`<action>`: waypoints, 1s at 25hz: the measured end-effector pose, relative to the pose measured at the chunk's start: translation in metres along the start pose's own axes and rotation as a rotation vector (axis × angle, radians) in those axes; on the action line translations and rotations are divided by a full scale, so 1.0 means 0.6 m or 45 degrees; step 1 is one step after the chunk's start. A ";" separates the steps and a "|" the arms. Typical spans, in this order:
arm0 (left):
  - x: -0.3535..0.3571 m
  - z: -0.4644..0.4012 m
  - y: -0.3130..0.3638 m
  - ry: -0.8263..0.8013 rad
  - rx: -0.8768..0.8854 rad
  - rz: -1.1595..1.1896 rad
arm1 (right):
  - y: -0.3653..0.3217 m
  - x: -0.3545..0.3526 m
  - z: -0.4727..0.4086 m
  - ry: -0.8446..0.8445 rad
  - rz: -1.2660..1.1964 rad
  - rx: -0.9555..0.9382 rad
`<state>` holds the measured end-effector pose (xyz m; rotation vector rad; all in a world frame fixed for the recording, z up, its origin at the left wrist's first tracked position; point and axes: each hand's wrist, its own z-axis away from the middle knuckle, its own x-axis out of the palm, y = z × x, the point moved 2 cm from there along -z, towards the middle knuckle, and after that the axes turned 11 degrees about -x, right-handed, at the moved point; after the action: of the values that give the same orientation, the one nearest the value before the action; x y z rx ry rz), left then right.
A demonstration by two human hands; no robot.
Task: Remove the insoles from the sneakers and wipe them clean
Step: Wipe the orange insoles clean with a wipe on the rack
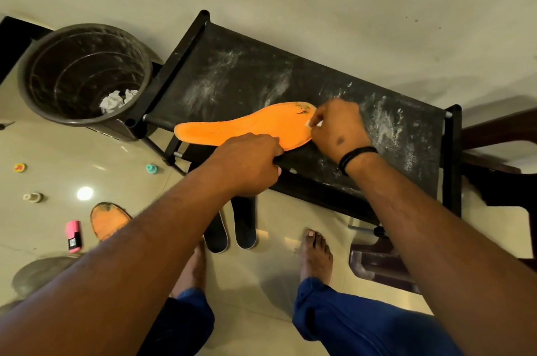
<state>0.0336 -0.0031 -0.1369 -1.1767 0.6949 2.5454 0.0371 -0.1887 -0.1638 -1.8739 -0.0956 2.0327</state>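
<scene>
Open: dusty black rack top (232, 71) in upper centre of frame, beyond orange insole (247, 126) | Blocked: brown bin (84, 74) at upper left, hard against rack end | Blocked: rack's raised end post (453, 152) at right | Cluttered: floor at lower left, pink marker (73, 235), second insole (107, 219)

I can read no text anywhere. The pink highlighter (73, 236) on the floor at eight o'clock carries a black label with pale marks, too small for me to make out. The orange insole (247, 127) shows only a faint, illegible imprint.
</scene>
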 end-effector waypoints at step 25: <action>0.000 -0.006 -0.015 -0.035 0.070 -0.081 | -0.042 0.017 -0.018 0.133 0.042 -0.014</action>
<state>0.0394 0.0028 -0.1419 -1.1261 0.7055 2.4694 0.0530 -0.1644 -0.1675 -1.9970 -0.0491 1.9550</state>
